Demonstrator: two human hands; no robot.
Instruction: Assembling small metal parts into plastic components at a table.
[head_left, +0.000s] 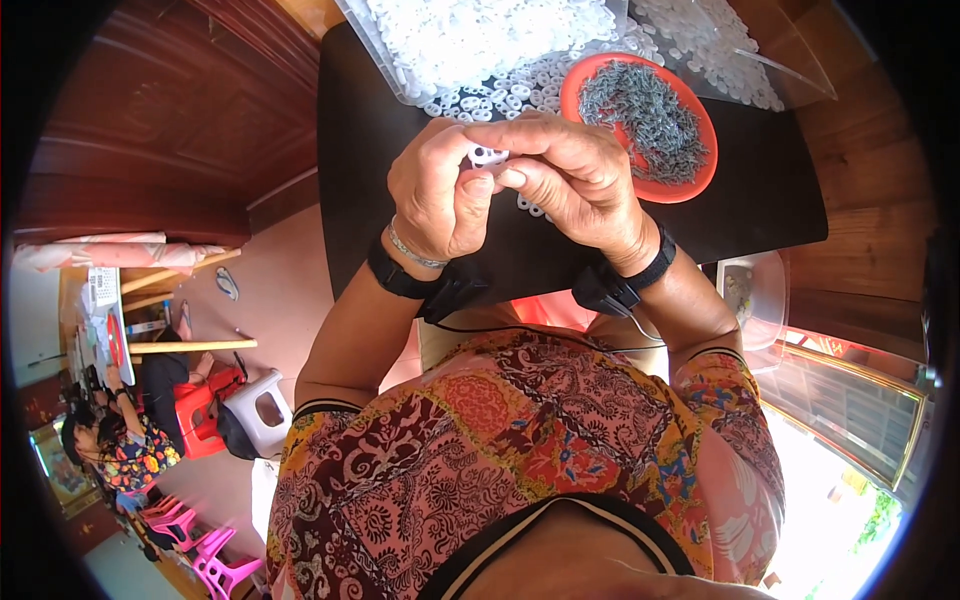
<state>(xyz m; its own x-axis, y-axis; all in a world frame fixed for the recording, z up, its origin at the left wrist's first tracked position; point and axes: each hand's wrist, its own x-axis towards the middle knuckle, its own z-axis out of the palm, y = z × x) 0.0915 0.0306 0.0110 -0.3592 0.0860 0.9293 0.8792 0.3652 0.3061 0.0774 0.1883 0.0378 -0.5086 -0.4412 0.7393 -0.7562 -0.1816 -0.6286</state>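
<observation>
Between my two hands, above the near part of a dark table (740, 222), is a small white plastic piece with round holes (487, 156). My left hand (437, 190) pinches it from the left with thumb and index finger. From the other side, my right hand (575, 180) closes on it, thumb and fingertip meeting at its edge. Whether a screw sits in the piece I cannot make out. Just beyond my right hand stands a red-orange bowl (706, 125) full of small grey metal screws (650, 115). Loose white pieces (488, 98) of a similar kind lie scattered behind my hands.
A clear bin (375, 50) heaped with white plastic pieces stands at the far edge. Another clear container (800, 60) of pieces is at the far right. Off to the left, another person (130, 430) sits by a table near a grey stool (258, 412) and pink stools (222, 565).
</observation>
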